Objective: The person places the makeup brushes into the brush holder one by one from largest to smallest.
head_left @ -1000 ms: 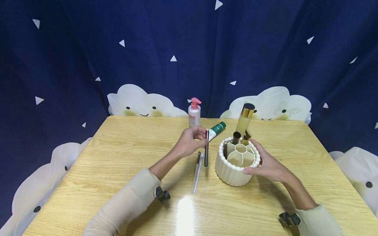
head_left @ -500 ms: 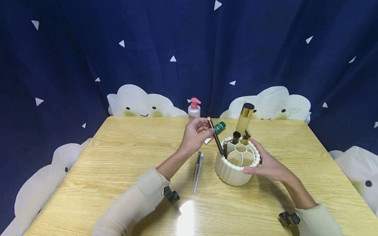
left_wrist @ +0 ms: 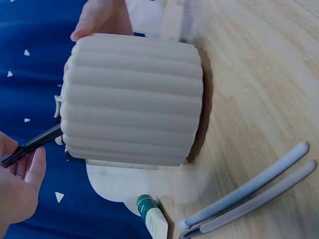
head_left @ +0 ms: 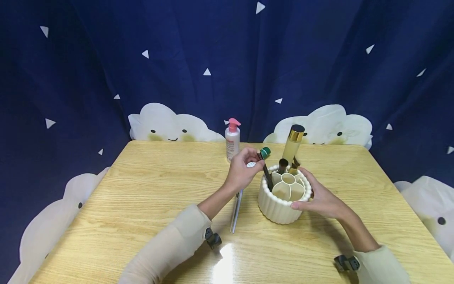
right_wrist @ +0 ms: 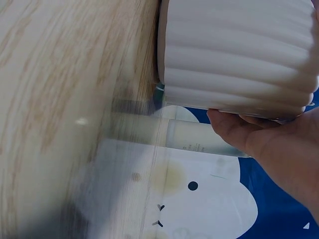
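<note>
**Dark brush (head_left: 267, 174) in cream holder (head_left: 278, 213)**

Two slim brushes (left_wrist: 249, 186) lie nearest, their far ends shown only in the left wrist view. The right hand (head_left: 320, 199) grips the holder's side; the left hand (head_left: 244, 169) pinches the dark brush, its lower end in a left-side compartment only the head view shows. Behind, a bottle (right_wrist: 192, 137) shows lettering only at the right wrist.

We see a bright worktop (head_left: 159, 177) with white glare toward the bottom and soft shadows; in our right wrist view, shade dims the ribbed container (right_wrist: 234, 50) above the right hand (right_wrist: 284, 149), and the wood looks hazy.
</note>
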Available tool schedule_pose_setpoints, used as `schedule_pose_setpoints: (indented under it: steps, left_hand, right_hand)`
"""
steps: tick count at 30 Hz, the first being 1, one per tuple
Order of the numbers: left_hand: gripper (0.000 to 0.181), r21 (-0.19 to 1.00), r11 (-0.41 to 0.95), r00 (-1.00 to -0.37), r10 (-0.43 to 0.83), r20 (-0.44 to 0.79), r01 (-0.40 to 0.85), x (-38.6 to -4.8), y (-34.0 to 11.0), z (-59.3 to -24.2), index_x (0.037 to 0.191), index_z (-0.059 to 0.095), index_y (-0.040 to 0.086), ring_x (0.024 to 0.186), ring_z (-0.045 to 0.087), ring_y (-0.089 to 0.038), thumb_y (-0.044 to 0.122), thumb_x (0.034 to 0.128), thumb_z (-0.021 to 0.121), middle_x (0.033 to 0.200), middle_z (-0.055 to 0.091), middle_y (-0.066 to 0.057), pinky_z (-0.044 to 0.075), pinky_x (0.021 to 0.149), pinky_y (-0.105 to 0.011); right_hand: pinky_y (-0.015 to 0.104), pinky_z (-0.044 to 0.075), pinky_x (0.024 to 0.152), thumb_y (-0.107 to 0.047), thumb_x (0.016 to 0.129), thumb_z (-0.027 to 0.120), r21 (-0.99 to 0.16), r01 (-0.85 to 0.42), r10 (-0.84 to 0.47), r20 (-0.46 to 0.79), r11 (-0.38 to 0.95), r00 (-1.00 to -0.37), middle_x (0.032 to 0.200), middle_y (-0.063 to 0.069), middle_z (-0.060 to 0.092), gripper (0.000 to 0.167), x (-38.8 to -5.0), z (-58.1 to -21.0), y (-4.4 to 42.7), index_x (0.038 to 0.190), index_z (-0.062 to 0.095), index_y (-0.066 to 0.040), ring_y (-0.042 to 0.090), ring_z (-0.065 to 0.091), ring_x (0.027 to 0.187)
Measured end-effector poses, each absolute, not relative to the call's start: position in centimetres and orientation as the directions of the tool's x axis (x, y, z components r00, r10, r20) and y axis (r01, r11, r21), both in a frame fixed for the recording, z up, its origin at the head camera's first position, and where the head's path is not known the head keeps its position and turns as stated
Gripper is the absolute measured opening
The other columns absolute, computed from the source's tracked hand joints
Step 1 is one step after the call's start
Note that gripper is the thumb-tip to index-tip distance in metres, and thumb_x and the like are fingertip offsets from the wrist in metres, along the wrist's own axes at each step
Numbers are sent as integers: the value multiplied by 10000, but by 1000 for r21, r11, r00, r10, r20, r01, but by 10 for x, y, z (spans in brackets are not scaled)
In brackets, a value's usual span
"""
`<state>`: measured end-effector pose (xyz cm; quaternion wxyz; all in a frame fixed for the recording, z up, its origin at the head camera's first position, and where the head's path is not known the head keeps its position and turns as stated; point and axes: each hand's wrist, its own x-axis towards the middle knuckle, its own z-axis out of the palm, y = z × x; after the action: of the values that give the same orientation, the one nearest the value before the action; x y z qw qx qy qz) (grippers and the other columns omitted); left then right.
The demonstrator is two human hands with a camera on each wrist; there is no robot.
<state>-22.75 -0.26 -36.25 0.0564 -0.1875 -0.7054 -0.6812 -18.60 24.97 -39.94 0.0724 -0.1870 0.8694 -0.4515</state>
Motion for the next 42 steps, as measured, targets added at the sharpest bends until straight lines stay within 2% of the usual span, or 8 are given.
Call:
schedule_pose_setpoints:
  steps: [2, 4, 10, 13, 19, 27, 33, 42]
  left_hand:
    - [227, 935, 29, -920, 192, 341, 353, -227, -1, -365, 1033, 564, -106, 803, 624, -191, -40, 827, 631, 950, 630, -275, 551, 824, -371]
    - [212, 930, 65, -919, 193, 343, 361, -226, 0, -368, 1020, 582, -89, 825, 629, -226, -24, 827, 641, 946, 643, -253, 542, 844, -374]
    - [149, 906, 155, -910, 210, 358, 393, -225, 0, -374, 954, 625, -37, 829, 652, -214, 26, 825, 665, 910, 685, -187, 529, 717, -179]
    - [137, 874, 222, -896, 213, 390, 433, -225, -1, -375, 927, 649, -13, 794, 648, -195, 68, 820, 678, 874, 698, -156, 483, 650, -148]
    - [132, 843, 291, -888, 237, 393, 451, -225, 0, -379, 896, 669, 5, 743, 587, -130, 115, 826, 688, 831, 689, -123, 426, 598, -134]
    - [132, 801, 383, -887, 242, 394, 461, -224, 2, -382, 849, 683, 47, 734, 545, -208, 153, 784, 727, 803, 610, -89, 392, 628, -147]
    - [150, 823, 398, -913, 227, 339, 405, -223, 4, -380, 826, 655, 61, 711, 478, -131, 151, 754, 751, 810, 586, -71, 365, 616, -151]
    - [151, 819, 428, -920, 261, 294, 383, -218, 6, -384, 805, 650, 62, 668, 447, -95, 139, 729, 755, 792, 586, -55, 348, 585, -145]
  right_hand:
    - [597, 349, 1017, -190, 753, 771, -815, -261, -393, 45, 518, -919, 1502, 287, 229, 1074, -186, -400, 250, 1516, 25, -69, 431, 361, 1306]
    - [594, 354, 1015, -188, 754, 771, -817, -263, -395, 46, 513, -917, 1502, 289, 230, 1073, -187, -401, 250, 1515, 25, -65, 432, 362, 1305]
    - [597, 354, 1017, -185, 753, 773, -818, -269, -399, 53, 509, -915, 1500, 287, 235, 1073, -187, -401, 249, 1515, 28, -62, 431, 367, 1304]
    - [604, 350, 1019, -188, 751, 776, -815, -273, -397, 57, 512, -916, 1497, 286, 244, 1073, -186, -400, 249, 1515, 33, -64, 430, 372, 1301]
    - [605, 350, 1021, -200, 754, 776, -810, -268, -390, 53, 522, -919, 1495, 288, 248, 1073, -185, -398, 248, 1515, 33, -67, 429, 378, 1298]
    - [584, 361, 1015, -202, 759, 772, -812, -263, -389, 48, 521, -920, 1492, 284, 253, 1068, -185, -398, 248, 1513, 31, -57, 421, 379, 1297]
    - [588, 349, 1024, -199, 759, 773, -815, -262, -387, 50, 517, -921, 1497, 284, 245, 1068, -185, -400, 248, 1512, 30, -49, 420, 365, 1309]
    - [620, 329, 1033, -212, 754, 773, -811, -254, -379, 43, 527, -924, 1504, 284, 236, 1072, -185, -400, 248, 1512, 33, -49, 433, 344, 1323]
